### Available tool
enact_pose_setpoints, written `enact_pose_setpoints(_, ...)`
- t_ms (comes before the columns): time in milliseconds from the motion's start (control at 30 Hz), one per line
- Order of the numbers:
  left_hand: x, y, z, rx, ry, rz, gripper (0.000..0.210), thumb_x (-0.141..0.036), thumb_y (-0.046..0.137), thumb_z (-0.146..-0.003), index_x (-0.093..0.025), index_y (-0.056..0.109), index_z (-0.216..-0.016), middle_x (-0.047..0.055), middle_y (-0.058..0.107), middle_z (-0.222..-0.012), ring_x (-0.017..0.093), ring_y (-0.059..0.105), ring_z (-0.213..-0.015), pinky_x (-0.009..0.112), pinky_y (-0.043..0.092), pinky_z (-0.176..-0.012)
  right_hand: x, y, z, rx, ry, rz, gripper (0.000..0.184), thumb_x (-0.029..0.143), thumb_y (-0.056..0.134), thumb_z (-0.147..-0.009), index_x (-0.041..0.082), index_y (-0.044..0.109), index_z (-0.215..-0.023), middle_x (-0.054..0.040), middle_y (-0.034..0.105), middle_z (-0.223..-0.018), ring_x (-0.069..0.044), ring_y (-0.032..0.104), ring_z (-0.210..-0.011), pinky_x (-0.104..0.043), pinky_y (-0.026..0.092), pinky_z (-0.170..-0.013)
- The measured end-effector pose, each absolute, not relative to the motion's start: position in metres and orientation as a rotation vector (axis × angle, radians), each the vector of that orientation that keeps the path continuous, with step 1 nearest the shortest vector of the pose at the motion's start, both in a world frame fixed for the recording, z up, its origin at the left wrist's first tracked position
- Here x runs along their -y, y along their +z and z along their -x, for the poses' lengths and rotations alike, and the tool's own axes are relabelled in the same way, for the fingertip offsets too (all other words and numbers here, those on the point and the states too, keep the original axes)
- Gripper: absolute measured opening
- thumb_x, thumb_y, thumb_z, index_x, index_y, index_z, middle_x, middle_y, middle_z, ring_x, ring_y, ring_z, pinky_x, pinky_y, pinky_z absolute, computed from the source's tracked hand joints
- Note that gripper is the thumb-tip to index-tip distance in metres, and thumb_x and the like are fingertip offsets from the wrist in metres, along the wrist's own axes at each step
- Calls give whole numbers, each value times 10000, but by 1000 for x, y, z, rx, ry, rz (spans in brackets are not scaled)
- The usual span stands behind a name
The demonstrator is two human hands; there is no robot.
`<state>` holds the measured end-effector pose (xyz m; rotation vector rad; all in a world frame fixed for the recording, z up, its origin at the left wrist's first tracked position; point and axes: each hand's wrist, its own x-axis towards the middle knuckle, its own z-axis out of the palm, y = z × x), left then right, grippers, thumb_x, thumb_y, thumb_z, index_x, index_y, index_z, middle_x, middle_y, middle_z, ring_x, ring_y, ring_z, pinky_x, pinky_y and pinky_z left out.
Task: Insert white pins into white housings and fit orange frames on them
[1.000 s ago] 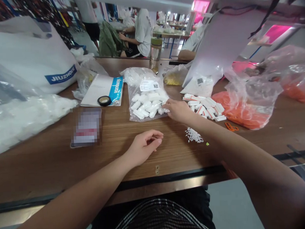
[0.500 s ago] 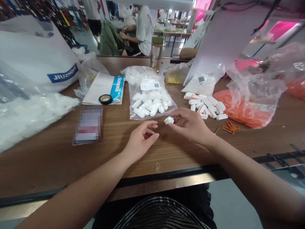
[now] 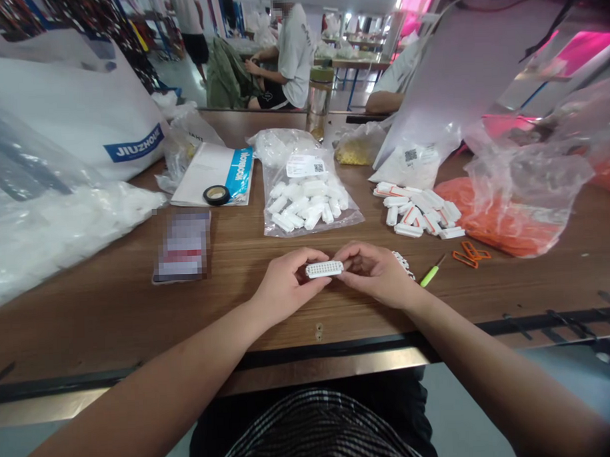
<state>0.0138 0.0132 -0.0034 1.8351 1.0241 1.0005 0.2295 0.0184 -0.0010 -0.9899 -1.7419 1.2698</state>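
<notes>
Between my two hands is a white plastic connector housing [image 3: 325, 270], its face of small holes turned up toward me. My left hand [image 3: 283, 280] pinches its left end with thumb and forefinger. The right end sits in the fingertips of my right hand [image 3: 379, 274]. Just beyond the right hand, small white pieces [image 3: 403, 265] lie partly hidden by it. A tool with a green handle [image 3: 429, 275] and a thin tip rests to their right, near several orange rectangular rings [image 3: 470, 253]. Behind them is a pile of white housings [image 3: 417, 211], some with orange edges.
A clear bag of white housings [image 3: 311, 201] lies ahead. Orange parts fill a plastic bag [image 3: 504, 215] on the right. To the left are a phone [image 3: 183, 246], a notebook [image 3: 193, 176] with black tape [image 3: 216, 195], and large bags [image 3: 59, 230]. A bottle [image 3: 319, 105] stands behind.
My hands have come together, and both now grip the housing. The small white pieces that my right hand held now lie on the table beside it. The green-handled tool is now uncovered.
</notes>
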Motion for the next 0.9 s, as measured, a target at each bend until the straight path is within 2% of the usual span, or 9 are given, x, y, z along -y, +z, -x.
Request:
enact_pose_setpoints(100, -13, -3, -14, -988, 992, -1770, 240, -217, 699, -813, -214, 648, -1047, 37, 719, -1003, 160, 671, -826, 298, 530, -716, -19, -2, -232, 1728, 1289, 994, 212, 292, 737, -819, 205, 638, -985, -28, 693, -878, -132, 643, -762, -321, 541, -743)
enact_pose_setpoints(233, -14, -4, -13, -920, 968, -1659, 234, -226, 693, -825, -203, 639, -1051, 36, 709, -1025, 158, 668, -878, 309, 535, -783, -22, -3, -234, 1654, 1360, 1010, 247, 293, 768, -787, 190, 633, -965, 7, 672, -738, -95, 587, -616, -244, 495, -578)
enact_pose_setpoints(333, -16, -6, -12, -917, 917, -1610, 270, -234, 707, -813, -200, 650, -1075, 42, 709, -1027, 163, 661, -884, 326, 535, -808, -25, -3, -233, 1589, 1463, 1026, 269, 324, 768, -784, 179, 632, -965, 3, 678, -689, -97, 590, -584, -214, 459, -498)
enact_pose_setpoints(500, -18, -7, -13, -862, 864, -1472, 367, -297, 727, -802, -189, 640, -1142, 65, 719, -999, 157, 667, -792, 273, 543, -641, -28, -5, -232, 1479, 1532, 1050, 288, 345, 785, -752, 173, 639, -933, 15, 664, -660, -91, 587, -538, -198, 432, -441)
enact_pose_setpoints(633, -19, -6, -13, -895, 851, -1429, 343, -357, 656, -868, -198, 640, -1171, 76, 729, -996, 178, 698, -806, 264, 546, -583, -27, -5, -232, 1554, 1459, 1016, 264, 311, 777, -765, 185, 612, -927, 24, 650, -657, -83, 554, -541, -209, 438, -481)
enact_pose_setpoints(733, -19, -7, -12, -972, 978, -1638, 309, -325, 681, -862, -232, 670, -1157, 65, 728, -1074, 189, 694, -900, 336, 579, -744, -24, -5, -231, 1622, 1339, 980, 333, 270, 774, -769, 199, 609, -1049, -13, 692, -827, -99, 587, -647, -249, 491, -594)
enact_pose_setpoints(800, -18, -9, -11, -972, 1043, -1778, 262, -294, 678, -869, -259, 693, -1128, 53, 718, -1130, 199, 676, -994, 372, 567, -845, -23, -6, -231, 1663, 1278, 1008, 358, 284, 770, -775, 206, 623, -1091, -21, 687, -866, -112, 596, -686, -273, 505, -636)
enact_pose_setpoints(900, -18, -11, -11, -978, 1071, -1848, 233, -237, 662, -874, -267, 701, -1101, 44, 718, -1130, 197, 676, -1006, 374, 564, -858, -20, -4, -230, 1777, 1144, 1051, 244, 314, 742, -803, 204, 664, -1006, -20, 669, -829, -113, 579, -657, -273, 492, -607)
